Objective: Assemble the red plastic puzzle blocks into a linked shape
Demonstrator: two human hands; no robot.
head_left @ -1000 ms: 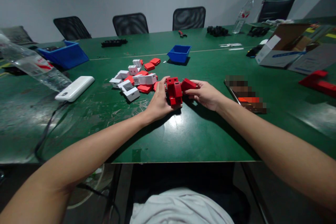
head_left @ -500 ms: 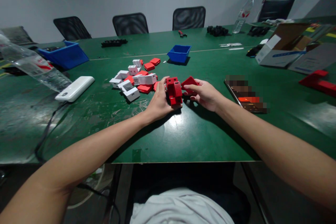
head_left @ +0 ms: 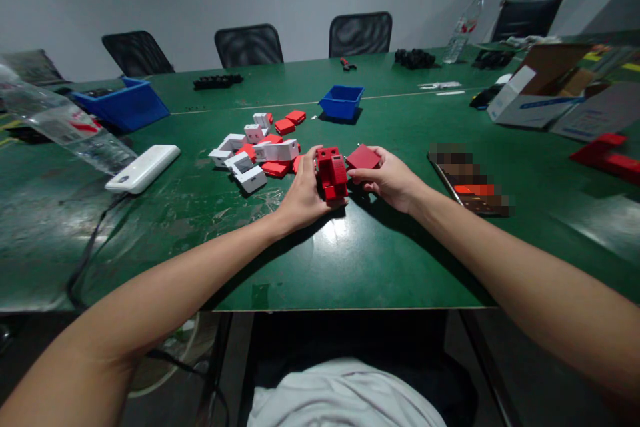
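My left hand [head_left: 304, 195] is closed around a red plastic housing [head_left: 331, 173] with holes in its top, held just above the table. Close by on the right, my right hand [head_left: 389, 179] pinches a flat, square red piece [head_left: 364, 157] between thumb and fingers. A small gap separates the two red parts. Beyond my left hand lies a pile of white plastic brackets [head_left: 251, 179] mixed with red square pieces [head_left: 276, 169]. The undersides of both held parts are hidden.
A small blue bin [head_left: 342, 104] stands past my hands, and a larger blue bin [head_left: 125, 107] at left. A white power bank [head_left: 144, 169] touches a tilted water bottle [head_left: 75, 123]. To the right are a phone [head_left: 453, 180], an opened carton [head_left: 530, 97] and a red bracket [head_left: 607, 157].
My right hand has turned the flat red piece, so that its broad face now shows upward. The left hand and the red housing have stayed in place.
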